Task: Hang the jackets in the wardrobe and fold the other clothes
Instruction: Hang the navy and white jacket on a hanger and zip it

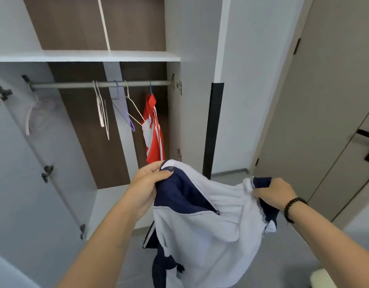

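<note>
Both hands (150,179) (277,192) grip navy-white jacket (210,221), label unreadable.

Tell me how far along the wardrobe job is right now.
Done: one red and white jacket hangs on the rail. In hand: the left hand and right hand hold a navy and white jacket spread open, not yet on a hanger. Left: empty hangers wait; no folded clothes are in view.
</note>
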Tool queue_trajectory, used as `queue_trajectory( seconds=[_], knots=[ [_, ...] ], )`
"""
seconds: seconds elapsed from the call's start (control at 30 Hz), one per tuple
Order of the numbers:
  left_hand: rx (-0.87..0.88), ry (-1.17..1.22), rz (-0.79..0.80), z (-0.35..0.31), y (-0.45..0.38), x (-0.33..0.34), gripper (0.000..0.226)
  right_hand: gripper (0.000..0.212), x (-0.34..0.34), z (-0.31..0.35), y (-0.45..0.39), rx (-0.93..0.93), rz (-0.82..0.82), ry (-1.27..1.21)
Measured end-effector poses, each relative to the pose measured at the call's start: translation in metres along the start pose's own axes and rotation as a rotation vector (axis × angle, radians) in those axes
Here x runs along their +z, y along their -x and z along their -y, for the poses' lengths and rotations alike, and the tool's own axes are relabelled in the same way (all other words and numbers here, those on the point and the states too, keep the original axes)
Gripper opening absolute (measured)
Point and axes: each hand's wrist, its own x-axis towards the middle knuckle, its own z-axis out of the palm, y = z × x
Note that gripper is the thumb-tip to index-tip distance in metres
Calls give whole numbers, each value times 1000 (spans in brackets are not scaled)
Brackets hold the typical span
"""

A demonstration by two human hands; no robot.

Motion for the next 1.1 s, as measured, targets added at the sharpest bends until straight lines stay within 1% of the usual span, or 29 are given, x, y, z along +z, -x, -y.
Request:
queue_trajectory(
  seconds=[0.07,0.1,0.13,0.17,0.2,0.23,0.27,0.3,0.33,0.4,0.43,0.53,0.6,0.7,0.77,0.87,0.93,1.0,1.03,1.1],
  knots=[
    [27,-39,9,-6,7,12,24,21,-1,8,5,-51,82,178],
    [43,-91,15,-9,10,18,24,29,2,13,8,-111,126,223],
    [57,-153,24,-12,14,24,23,57,6,19,12,-191,199,231],
    [67,-224,36,-16,18,30,22,99,11,27,20,-288,286,184],
    [75,-297,50,-19,21,35,21,130,17,37,29,-390,374,103],
    [80,-360,60,-22,23,40,19,141,25,49,39,-502,438,27],
    [84,-405,63,-25,25,43,19,138,33,60,48,-610,476,-35],
    [88,-432,59,-29,27,47,18,125,43,67,52,-706,473,-78],
    [94,-448,53,-31,29,49,18,100,52,73,54,-788,455,-138],
    [121,-473,40,-34,30,49,18,41,62,83,53,-854,391,-245],
    [140,-473,29,-34,31,46,20,26,66,87,51,-865,376,-280],
    [202,-348,-39,-28,33,29,41,44,72,98,48,-911,342,-372],
    [219,-284,-114,-13,38,13,56,48,76,110,49,-971,328,-387],
    [143,-237,-182,25,48,-8,77,40,86,128,53,-1000,352,-402],
    [112,-195,-194,53,56,-20,80,37,92,144,54,-962,354,-443],
    [87,-198,-188,84,64,-35,80,34,98,171,53,-870,309,-512],
    [64,-197,-189,94,64,-45,89,34,102,187,52,-836,262,-523],
    [81,-278,-228,95,60,-53,97,34,107,201,53,-824,220,-512],
    [110,-328,-258,93,57,-57,92,31,110,206,53,-830,208,-491],
    [208,-344,-326,83,48,-63,62,26,119,218,55,-857,204,-428]
  ],
)
